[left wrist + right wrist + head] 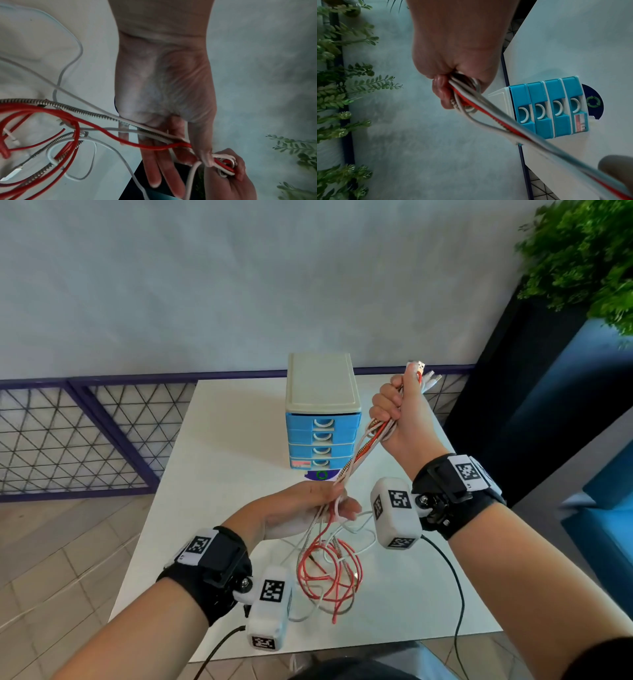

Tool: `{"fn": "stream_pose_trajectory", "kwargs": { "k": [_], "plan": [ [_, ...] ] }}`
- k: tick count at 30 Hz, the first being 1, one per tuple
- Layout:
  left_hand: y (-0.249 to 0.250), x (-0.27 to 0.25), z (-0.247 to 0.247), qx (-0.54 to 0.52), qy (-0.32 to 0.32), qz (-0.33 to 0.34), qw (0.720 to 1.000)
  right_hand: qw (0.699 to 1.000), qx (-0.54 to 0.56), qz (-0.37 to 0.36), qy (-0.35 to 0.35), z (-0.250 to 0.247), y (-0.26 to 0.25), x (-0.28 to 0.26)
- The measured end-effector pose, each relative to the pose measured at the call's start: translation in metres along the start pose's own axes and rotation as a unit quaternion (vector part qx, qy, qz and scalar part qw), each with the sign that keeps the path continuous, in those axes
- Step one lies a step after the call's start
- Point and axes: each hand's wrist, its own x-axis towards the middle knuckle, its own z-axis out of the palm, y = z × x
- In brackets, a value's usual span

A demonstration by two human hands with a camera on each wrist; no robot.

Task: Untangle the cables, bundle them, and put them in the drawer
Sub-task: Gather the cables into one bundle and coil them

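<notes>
head: right hand (394, 409) grips cables (359, 455) near table (222, 440) far edge

Office corner: white table (222, 440), desktop drawer unit (322, 385).

A white table (222, 457) stands beside a purple mesh railing (51, 440), with a green plant (582, 258) nearby.
</notes>
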Motion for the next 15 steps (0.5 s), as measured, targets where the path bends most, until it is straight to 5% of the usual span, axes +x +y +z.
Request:
{"fn": "stream_pose_trajectory", "kwargs": {
  "k": [8,15],
  "plan": [
    [0.009,-0.003,0.000,-0.104,-0.008,-0.016,0.994,1.000,0.000,0.004,0.017,-0.006,-0.009,0.004],
    [0.024,-0.001,-0.002,-0.095,-0.041,-0.067,0.992,0.998,0.046,0.034,0.011,-0.010,-0.012,0.006]
  ]
}}
